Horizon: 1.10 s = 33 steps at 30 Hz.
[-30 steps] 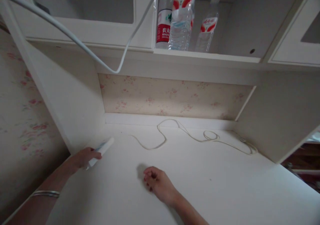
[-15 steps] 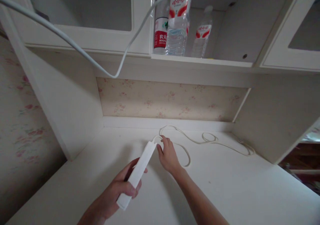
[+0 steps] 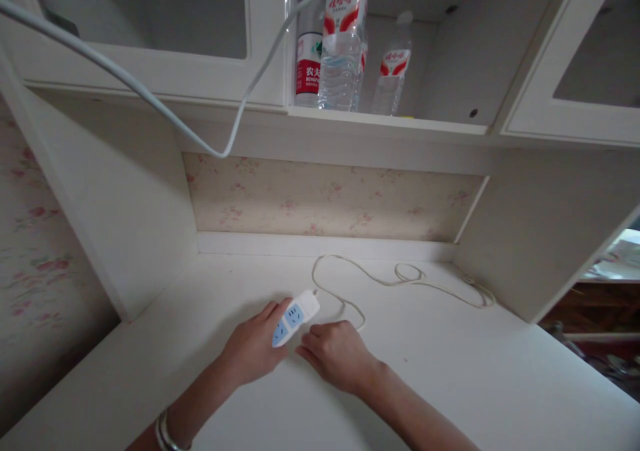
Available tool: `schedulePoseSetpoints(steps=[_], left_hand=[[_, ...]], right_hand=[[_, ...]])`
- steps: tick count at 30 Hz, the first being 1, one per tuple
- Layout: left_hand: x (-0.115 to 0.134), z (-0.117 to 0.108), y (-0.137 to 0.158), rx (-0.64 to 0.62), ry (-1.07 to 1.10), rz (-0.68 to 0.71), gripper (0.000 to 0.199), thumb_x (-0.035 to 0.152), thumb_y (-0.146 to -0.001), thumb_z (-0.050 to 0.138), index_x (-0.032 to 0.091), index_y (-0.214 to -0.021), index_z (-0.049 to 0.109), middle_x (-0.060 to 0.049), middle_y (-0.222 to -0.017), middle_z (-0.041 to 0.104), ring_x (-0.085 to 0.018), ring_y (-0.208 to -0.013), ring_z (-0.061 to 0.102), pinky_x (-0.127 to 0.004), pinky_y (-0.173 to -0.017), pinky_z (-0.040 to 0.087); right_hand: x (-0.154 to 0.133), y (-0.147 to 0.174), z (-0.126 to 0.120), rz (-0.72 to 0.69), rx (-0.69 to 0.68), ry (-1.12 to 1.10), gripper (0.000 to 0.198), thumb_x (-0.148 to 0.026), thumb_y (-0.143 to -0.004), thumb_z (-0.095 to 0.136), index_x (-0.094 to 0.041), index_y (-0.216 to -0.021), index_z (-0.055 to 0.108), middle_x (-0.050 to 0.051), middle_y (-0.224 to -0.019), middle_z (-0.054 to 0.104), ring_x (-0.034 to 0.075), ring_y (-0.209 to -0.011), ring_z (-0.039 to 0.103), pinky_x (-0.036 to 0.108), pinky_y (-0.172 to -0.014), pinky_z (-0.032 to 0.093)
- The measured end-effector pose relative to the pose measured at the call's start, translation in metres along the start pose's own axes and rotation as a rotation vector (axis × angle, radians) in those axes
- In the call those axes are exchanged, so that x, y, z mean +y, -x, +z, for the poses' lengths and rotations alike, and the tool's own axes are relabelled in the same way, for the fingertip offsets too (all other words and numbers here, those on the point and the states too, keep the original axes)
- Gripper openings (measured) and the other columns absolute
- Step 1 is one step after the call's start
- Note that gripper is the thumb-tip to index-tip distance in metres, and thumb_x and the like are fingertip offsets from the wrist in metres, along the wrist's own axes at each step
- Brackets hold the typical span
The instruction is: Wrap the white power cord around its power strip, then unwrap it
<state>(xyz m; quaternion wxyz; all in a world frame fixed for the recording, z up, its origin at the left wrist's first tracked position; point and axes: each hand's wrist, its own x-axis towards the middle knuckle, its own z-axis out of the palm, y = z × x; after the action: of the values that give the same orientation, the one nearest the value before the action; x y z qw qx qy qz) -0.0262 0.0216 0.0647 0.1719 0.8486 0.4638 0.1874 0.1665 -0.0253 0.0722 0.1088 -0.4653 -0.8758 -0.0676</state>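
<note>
A white power strip (image 3: 306,305) with blue socket faces is gripped in my left hand (image 3: 257,344), tilted, with its sockets facing up towards me. My fingers cover its lower end. Close to the strip's right side is my right hand (image 3: 340,357), its fingers curled in; whatever they might hold is hidden. A thin cream cord (image 3: 367,274) lies in loose curves on the white desktop (image 3: 240,277) behind the hands, and part of it disappears behind my right hand.
Above the desktop, an open shelf (image 3: 425,125) holds several plastic bottles (image 3: 343,57), between glass-fronted cabinet doors (image 3: 265,84). A thick white cable (image 3: 150,101) hangs across the upper left, in front of the cabinet. Side panels (image 3: 545,237) bound the desktop left and right.
The power strip has turned over, from its plain white back to its socket side, and my left hand now grips it from above. My right hand has moved down, away from the cord end.
</note>
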Motion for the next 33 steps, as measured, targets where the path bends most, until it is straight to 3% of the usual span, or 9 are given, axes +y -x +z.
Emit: schedulePoseSetpoints(steps=[3,6,9,14,22,26,29,33], left_hand=[[0.005,0.003,0.011,-0.081,-0.245,0.125,0.069,0.010,-0.064,0.049,0.029,-0.130,0.039,-0.003,-0.120,0.055,-0.023,-0.104,0.054,-0.037,-0.090,0.040],[0.017,0.006,0.024,-0.119,-0.298,0.203,0.052,0.016,-0.065,0.054,0.025,-0.117,0.051,-0.005,-0.112,0.059,-0.025,-0.101,0.054,-0.040,-0.092,0.039],[0.028,0.004,0.037,-0.096,-0.290,0.268,0.045,0.025,-0.069,0.057,0.023,-0.115,0.051,-0.006,-0.111,0.059,-0.025,-0.101,0.054,-0.040,-0.091,0.041],[0.039,-0.005,0.053,0.006,-0.246,0.332,0.058,0.025,-0.069,0.060,0.027,-0.123,0.040,-0.002,-0.110,0.062,-0.023,-0.095,0.057,-0.038,-0.086,0.045],[0.042,-0.009,0.059,0.237,-0.299,0.436,0.068,0.024,-0.075,0.057,0.027,-0.137,0.030,-0.005,-0.117,0.059,-0.022,-0.099,0.059,-0.036,-0.087,0.048],[0.045,-0.007,0.059,0.312,-0.275,0.397,0.068,0.027,-0.076,0.058,0.026,-0.138,0.030,-0.007,-0.115,0.059,-0.021,-0.097,0.059,-0.033,-0.084,0.050],[0.046,-0.009,0.054,0.324,-0.263,0.350,0.068,0.028,-0.078,0.056,0.029,-0.140,0.028,-0.006,-0.114,0.058,-0.020,-0.093,0.060,-0.032,-0.083,0.050],[0.042,-0.020,0.039,0.327,-0.322,0.154,0.063,0.029,-0.080,0.053,0.033,-0.139,0.029,-0.005,-0.109,0.058,-0.021,-0.090,0.060,-0.032,-0.079,0.049]], right_hand=[[0.008,-0.002,-0.013,-0.145,0.072,-0.010,0.034,-0.045,-0.091,0.043,-0.019,-0.075,0.059,0.001,-0.073,0.065,0.014,-0.065,0.058,0.025,-0.056,0.030],[0.019,-0.008,-0.020,-0.159,0.162,-0.109,0.038,-0.054,-0.084,0.050,-0.019,-0.073,0.060,0.001,-0.068,0.062,0.013,-0.063,0.055,0.025,-0.058,0.031],[0.031,-0.011,-0.023,-0.040,0.202,-0.310,0.042,-0.059,-0.076,0.058,-0.018,-0.069,0.060,-0.001,-0.064,0.058,0.011,-0.061,0.052,0.023,-0.057,0.032],[0.043,-0.012,-0.014,0.191,0.139,-0.763,0.043,-0.057,-0.072,0.063,-0.016,-0.063,0.060,-0.005,-0.055,0.047,0.008,-0.052,0.041,0.019,-0.048,0.028],[0.039,-0.009,0.012,0.395,0.333,-1.027,0.041,-0.052,-0.079,0.055,-0.015,-0.060,0.056,-0.005,-0.051,0.041,0.008,-0.050,0.036,0.020,-0.046,0.027],[0.023,-0.006,0.021,0.416,0.370,-0.972,0.043,-0.050,-0.085,0.046,-0.016,-0.059,0.052,-0.002,-0.054,0.046,0.011,-0.052,0.042,0.021,-0.047,0.031],[0.007,-0.002,0.026,0.338,0.427,-0.834,0.034,-0.044,-0.086,0.045,-0.018,-0.067,0.056,0.002,-0.063,0.057,0.015,-0.058,0.050,0.024,-0.054,0.038],[-0.013,0.009,0.028,0.385,0.362,-0.545,0.032,-0.033,-0.093,0.035,-0.019,-0.076,0.059,0.004,-0.073,0.064,0.015,-0.064,0.057,0.024,-0.059,0.036]])
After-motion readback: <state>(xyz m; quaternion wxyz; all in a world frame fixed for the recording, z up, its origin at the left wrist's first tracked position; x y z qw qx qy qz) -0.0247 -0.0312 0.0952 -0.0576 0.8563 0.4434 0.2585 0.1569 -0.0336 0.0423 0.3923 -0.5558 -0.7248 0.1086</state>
